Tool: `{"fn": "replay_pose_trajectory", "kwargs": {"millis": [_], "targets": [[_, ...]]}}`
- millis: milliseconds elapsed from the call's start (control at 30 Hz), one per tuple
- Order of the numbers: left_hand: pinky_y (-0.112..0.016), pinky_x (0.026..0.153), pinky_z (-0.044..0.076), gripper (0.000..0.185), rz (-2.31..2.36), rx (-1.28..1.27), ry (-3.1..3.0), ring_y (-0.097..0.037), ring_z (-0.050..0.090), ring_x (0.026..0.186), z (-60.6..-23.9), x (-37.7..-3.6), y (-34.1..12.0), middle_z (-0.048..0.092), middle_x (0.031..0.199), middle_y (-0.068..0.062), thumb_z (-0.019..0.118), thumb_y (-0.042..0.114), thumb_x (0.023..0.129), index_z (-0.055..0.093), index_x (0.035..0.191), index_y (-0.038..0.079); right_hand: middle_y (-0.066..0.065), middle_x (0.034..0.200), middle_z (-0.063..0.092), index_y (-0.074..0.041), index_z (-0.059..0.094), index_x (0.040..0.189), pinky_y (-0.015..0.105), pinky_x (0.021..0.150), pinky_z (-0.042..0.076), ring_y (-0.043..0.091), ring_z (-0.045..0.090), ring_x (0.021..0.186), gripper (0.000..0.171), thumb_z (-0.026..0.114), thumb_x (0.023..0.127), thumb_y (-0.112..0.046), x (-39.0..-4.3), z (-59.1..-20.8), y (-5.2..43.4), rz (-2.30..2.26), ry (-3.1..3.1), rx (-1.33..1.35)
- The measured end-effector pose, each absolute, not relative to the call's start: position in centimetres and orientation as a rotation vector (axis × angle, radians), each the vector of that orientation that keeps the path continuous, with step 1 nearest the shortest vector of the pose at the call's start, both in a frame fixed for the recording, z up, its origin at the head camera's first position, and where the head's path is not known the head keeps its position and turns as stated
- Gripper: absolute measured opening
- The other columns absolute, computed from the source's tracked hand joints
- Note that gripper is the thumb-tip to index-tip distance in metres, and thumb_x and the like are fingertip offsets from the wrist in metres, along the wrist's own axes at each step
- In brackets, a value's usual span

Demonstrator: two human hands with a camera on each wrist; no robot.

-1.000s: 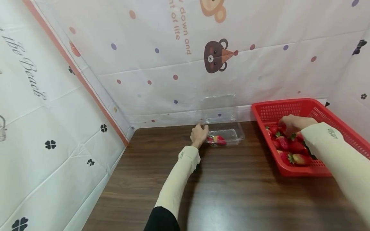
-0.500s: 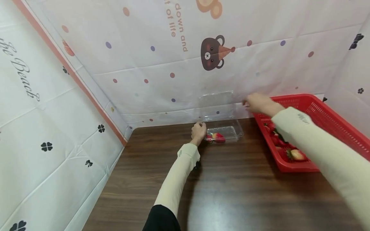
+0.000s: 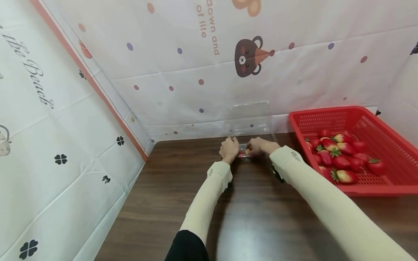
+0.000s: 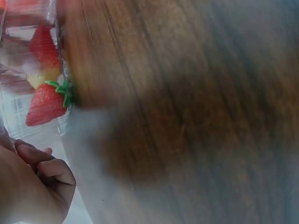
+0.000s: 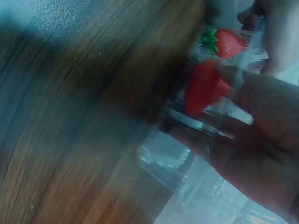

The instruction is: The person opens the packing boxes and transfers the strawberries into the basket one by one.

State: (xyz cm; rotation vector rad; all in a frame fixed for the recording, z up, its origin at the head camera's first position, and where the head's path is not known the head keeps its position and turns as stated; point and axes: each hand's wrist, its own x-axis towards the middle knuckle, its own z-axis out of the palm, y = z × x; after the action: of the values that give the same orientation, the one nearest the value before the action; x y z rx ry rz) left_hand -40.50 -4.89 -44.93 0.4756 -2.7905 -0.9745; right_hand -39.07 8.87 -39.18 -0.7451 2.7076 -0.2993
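Note:
A hinged clear plastic box stands at the table's back edge, its lid [image 3: 249,117] raised against the wall sheet. My left hand [image 3: 229,148] holds the box's left side with curled fingers, also visible as a hand [image 4: 37,186] in the left wrist view. Over the tray [image 5: 163,156] my right hand [image 3: 261,145] reaches in and pinches a strawberry [image 5: 203,88], blurred in the right wrist view. Beside it in the box lies another strawberry [image 5: 230,43] with green leaves. From above, both hands hide much of the tray.
A red slotted basket [image 3: 395,148] at the right holds several strawberries [image 3: 341,162]. The brown wooden tabletop [image 3: 261,217] spreads in front of the arms. Printed white sheets [image 3: 183,101] line the back and sides.
My right hand has left the basket and moved left into the clear box with a strawberry. The left hand has stayed at the box's left side. The head view has shifted slightly.

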Motion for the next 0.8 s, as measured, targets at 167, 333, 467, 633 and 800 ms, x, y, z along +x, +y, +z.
{"fn": "replay_pose_trajectory", "kwargs": {"millis": [167,333,467,633,800], "targets": [[-0.055,0.089,0.054,0.034,-1.076,0.469,-2.699,-0.039,0.071,0.107,-44.9,-40.2,-4.9,0.075,0.115,-0.017,0.052,0.035,0.104,0.072,0.100,0.008,0.018,0.103,0.073,0.001,0.073,0.112,0.047,0.089,0.053,0.032,0.065,0.094,0.029,0.072,0.087,-0.012,-39.1,-39.9,8.8,-0.394,2.778,-0.663],[-0.053,0.087,0.055,0.025,-1.190,0.500,-2.601,-0.035,0.072,0.104,-44.8,-40.1,-4.8,0.077,0.108,-0.012,0.061,0.032,0.101,0.075,0.095,0.013,0.016,0.093,0.071,0.005,0.071,0.112,0.048,0.087,0.053,0.030,0.064,0.088,0.030,0.073,0.088,-0.013,-39.6,-40.5,9.2,-0.401,2.831,-0.633],[-0.051,0.085,0.055,0.022,-1.238,0.539,-2.546,-0.033,0.073,0.101,-44.7,-40.2,-4.2,0.078,0.104,-0.010,0.064,0.031,0.099,0.077,0.092,0.015,0.016,0.093,0.069,0.007,0.068,0.115,0.047,0.085,0.053,0.030,0.064,0.087,0.032,0.069,0.090,-0.013,-39.7,-40.6,9.8,-0.374,2.855,-0.641],[-0.051,0.086,0.055,0.021,-1.246,0.534,-2.555,-0.034,0.073,0.101,-44.6,-40.0,-4.1,0.079,0.104,-0.010,0.066,0.030,0.099,0.080,0.095,0.015,0.016,0.087,0.065,0.002,0.068,0.096,0.044,0.072,0.051,0.028,0.058,0.076,0.014,0.065,0.085,-0.007,-39.2,-40.6,10.1,-0.371,2.898,-0.602],[-0.050,0.089,0.054,0.021,-1.236,0.565,-2.575,-0.033,0.072,0.104,-44.5,-39.9,-4.3,0.078,0.108,-0.009,0.066,0.031,0.099,0.081,0.100,0.017,0.019,0.104,0.070,-0.002,0.071,0.109,0.053,0.078,0.053,0.030,0.061,0.084,0.024,0.057,0.091,-0.008,-38.6,-39.7,10.1,-0.371,2.924,-0.534]]}}
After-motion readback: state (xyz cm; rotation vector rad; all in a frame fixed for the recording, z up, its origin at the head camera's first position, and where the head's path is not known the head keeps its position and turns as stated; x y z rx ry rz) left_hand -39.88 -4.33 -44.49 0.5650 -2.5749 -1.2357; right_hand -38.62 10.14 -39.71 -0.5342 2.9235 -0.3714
